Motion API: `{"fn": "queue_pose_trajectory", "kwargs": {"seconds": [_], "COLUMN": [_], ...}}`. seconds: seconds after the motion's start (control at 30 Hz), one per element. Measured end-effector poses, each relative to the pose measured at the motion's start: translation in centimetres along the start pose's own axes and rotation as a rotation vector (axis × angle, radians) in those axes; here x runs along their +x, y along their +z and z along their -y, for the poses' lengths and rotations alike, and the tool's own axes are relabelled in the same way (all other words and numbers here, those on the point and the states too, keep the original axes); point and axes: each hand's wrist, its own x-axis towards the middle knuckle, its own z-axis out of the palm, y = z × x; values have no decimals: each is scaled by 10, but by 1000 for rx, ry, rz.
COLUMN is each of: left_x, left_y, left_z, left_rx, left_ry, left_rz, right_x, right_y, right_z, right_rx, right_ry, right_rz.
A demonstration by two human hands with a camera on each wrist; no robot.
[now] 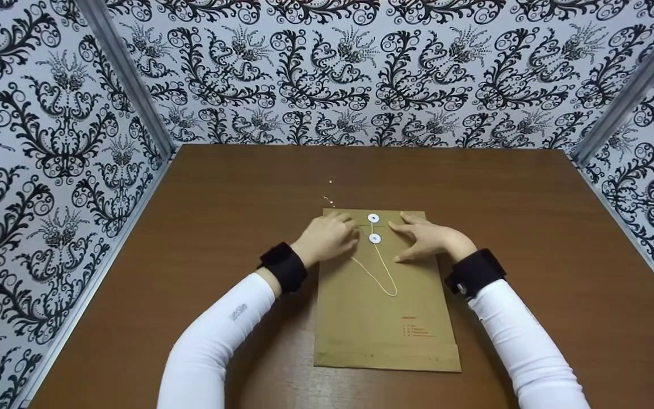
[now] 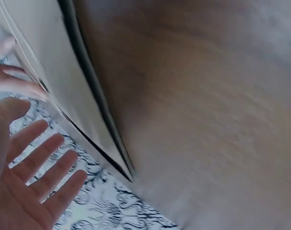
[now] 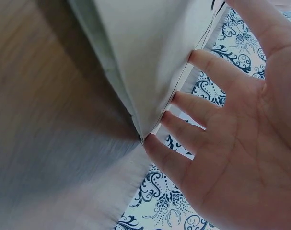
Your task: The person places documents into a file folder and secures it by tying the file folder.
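Note:
A brown paper document envelope (image 1: 381, 318) lies flat on the table, its flap end at the far side. Two white round buttons, an upper one (image 1: 373, 218) and a lower one (image 1: 374, 238), sit on it. A thin pale string (image 1: 386, 278) runs from the lower button, loops toward the near end, and goes up to my left hand (image 1: 330, 236). That hand is over the flap's left side, its fingers extended and thumb apart in the left wrist view. My right hand (image 1: 426, 238) rests spread on the right side, its fingers (image 3: 171, 155) along the envelope's edge.
The brown wooden table (image 1: 219, 193) extends around the envelope. Tiny light specks (image 1: 330, 201) show just beyond its far end. Walls with black-and-white scroll patterns (image 1: 327, 74) stand at the back and both sides, with grey posts (image 1: 128, 79) at the corners.

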Motion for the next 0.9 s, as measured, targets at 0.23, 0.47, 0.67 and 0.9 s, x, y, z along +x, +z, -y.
{"fn": "queue_pose_trajectory", "kwargs": {"seconds": [0.23,0.47,0.67,0.9], "left_x": [5,18,20,22], "left_y": [8,11,11,12], "left_z": [6,2,1,1], "left_rx": [-21,-43,-86,-74], "left_ry": [-124,-166,-187,-209], "left_rz": [175,224,214,256], "right_x": [1,0,1,-2], "right_y": [1,1,0,0], "right_z": [1,0,3,6], "right_rx": [-7,-2,-5,-1], "right_ry": [-1,8,23,34], "right_rz": [3,-12,-5,-13]}}
